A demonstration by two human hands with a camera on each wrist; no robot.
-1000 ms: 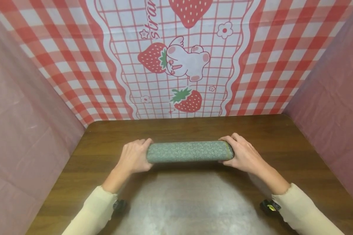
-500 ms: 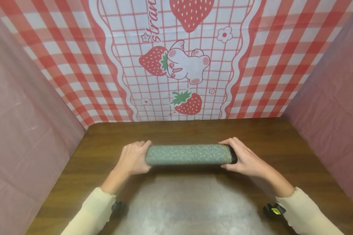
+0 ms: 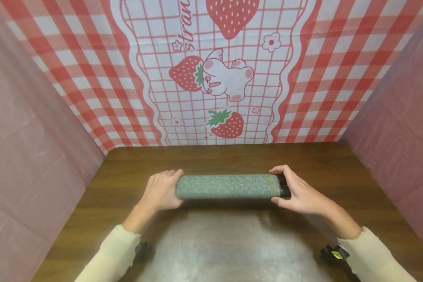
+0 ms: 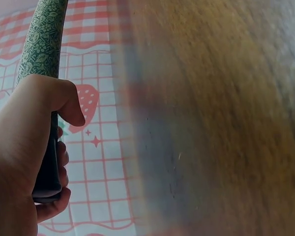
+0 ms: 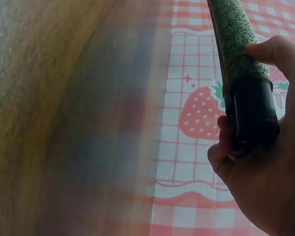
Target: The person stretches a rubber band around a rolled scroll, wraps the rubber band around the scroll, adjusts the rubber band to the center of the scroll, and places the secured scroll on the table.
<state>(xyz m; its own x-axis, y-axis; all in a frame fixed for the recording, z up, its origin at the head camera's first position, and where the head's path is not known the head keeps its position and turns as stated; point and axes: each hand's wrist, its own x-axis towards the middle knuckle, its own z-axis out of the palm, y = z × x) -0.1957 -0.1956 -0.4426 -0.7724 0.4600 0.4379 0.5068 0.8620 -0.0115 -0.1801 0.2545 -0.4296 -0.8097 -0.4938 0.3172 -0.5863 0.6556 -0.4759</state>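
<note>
A long bar-like object with green floral covering (image 3: 229, 186) and black ends is held level, crosswise, close over the table. Around its left end curls my left hand (image 3: 163, 190); the left wrist view shows the thumb on the near side and fingers wrapped behind the black end (image 4: 48, 169). My right hand (image 3: 299, 194) holds the other end between thumb and fingers, where a black part (image 5: 255, 113) shows beyond a thin yellow line on the covering. In the right wrist view the thumb lies against the green covering while the other fingers curl under the black end.
The brown wooden table (image 3: 127, 160) has a bright glare on its near middle. A red-and-white strawberry cloth (image 3: 268, 78) hangs behind its far edge, with pink cloth walls (image 3: 31, 164) on both sides. Dark wrist devices (image 3: 335, 253) sit at the cream sleeves (image 3: 107, 250).
My right hand has shifted outward to the right, and more of the black end shows beyond the green covering. My left hand stays nearly in place.
</note>
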